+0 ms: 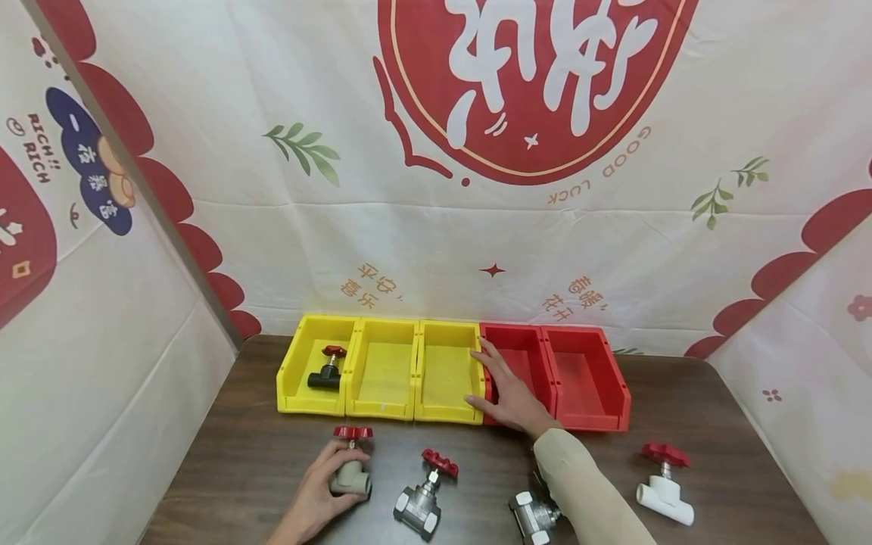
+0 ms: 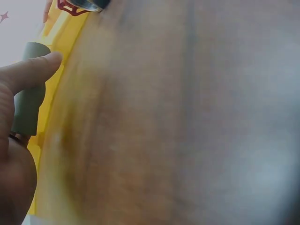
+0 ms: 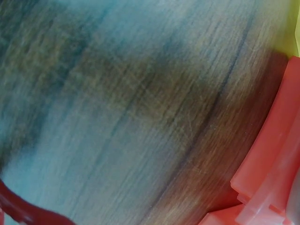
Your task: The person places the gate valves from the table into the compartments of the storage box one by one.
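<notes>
My left hand (image 1: 320, 484) grips a grey-green plastic valve (image 1: 350, 478) with a red handwheel, in front of the yellow bins. In the left wrist view the thumb lies across the valve's pipe body (image 2: 30, 108). My right hand (image 1: 514, 397) reaches over the joint between the third yellow bin (image 1: 446, 415) and the first red bin (image 1: 507, 330). Its fingers and thumb are spread apart, with nothing seen between them; whether they touch the bin walls is hard to tell. The right wrist view misses the fingers and shows a red bin's edge (image 3: 267, 140).
A black valve (image 1: 325, 375) stands in the leftmost yellow bin. On the wooden table are a metal valve (image 1: 418, 509), another metal valve (image 1: 534, 518) partly behind the right sleeve, and a white valve (image 1: 666, 499) at right. A printed cloth (image 1: 436, 250) hangs behind the bins.
</notes>
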{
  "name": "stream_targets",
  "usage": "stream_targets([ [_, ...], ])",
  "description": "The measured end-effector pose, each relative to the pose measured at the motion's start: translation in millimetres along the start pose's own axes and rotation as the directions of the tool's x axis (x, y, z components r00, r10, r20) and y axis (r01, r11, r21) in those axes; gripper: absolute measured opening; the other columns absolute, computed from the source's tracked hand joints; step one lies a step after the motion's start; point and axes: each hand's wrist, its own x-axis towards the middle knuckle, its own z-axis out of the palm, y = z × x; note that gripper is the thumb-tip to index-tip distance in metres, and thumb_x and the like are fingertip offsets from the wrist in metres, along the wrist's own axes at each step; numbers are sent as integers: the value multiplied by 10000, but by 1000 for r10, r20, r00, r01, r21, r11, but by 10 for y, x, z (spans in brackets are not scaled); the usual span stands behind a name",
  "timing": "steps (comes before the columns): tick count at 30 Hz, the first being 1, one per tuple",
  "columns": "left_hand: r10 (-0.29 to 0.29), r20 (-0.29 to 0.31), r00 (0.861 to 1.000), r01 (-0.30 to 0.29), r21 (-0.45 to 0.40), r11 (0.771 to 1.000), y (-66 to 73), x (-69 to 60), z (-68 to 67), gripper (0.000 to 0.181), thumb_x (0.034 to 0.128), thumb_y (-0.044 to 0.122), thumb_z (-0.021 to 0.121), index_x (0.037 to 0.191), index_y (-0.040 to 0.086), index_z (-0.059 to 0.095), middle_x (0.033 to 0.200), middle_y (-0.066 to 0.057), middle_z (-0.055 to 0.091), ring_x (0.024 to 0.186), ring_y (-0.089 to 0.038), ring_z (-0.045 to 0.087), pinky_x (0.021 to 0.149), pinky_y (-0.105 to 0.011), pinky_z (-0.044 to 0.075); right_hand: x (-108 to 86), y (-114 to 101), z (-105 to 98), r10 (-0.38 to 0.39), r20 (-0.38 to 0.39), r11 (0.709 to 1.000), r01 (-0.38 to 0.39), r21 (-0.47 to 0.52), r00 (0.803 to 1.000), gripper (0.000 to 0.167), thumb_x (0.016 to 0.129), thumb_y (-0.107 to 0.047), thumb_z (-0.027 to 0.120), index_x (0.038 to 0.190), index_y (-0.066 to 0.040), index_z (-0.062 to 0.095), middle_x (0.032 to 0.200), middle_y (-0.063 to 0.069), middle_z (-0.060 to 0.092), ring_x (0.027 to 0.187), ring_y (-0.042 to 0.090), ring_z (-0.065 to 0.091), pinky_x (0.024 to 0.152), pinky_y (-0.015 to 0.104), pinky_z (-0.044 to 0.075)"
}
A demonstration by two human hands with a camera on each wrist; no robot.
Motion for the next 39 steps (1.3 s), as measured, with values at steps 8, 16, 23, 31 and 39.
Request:
stream_targets([
  [8,36,-49,998,-37,-22,999,90,194,-13,638,586,-5,883,1095,301,649,1132,95,529,927,-135,527,754,-296,449,-4,6,-15,4,1,1000,-4,-17,1000,926,759,-532,727,1481,-458,150,1582,-167,17,1364,203,316,913,501,457],
  [16,133,-72,988,-135,-30,990,169,481,-53,606,579,-23,880,1098,204,665,1140,33,546,899,-168,536,708,-301,475,-14,15,-21,11,0,1000,-11,-15,1000,924,757,-529,730,1479,-458,157,1580,-174,18,1365,207,317,914,510,454],
  [23,152,-24,988,-153,-21,988,240,753,-139,557,623,-12,864,1113,164,666,1145,14,544,938,-203,542,759,-353,494,-12,11,-16,31,11,999,-31,-17,999,927,754,-558,719,1474,-480,141,1574,-197,4,1363,199,319,913,503,456],
  [31,165,7,986,-165,12,986,298,1048,-174,500,679,12,846,1123,138,654,1138,10,522,941,-208,522,773,-382,489,-13,-20,-26,44,9,999,-44,-11,999,927,750,-529,740,1498,-398,208,1571,-202,15,1354,201,328,904,501,464],
  [39,135,15,991,-136,20,991,338,1304,-158,494,668,5,855,1104,120,652,1146,-20,538,964,-241,531,779,-405,502,-11,-56,-25,54,14,999,-54,-5,998,933,741,-502,760,1499,-370,233,1571,-197,27,1352,205,325,897,505,467],
])
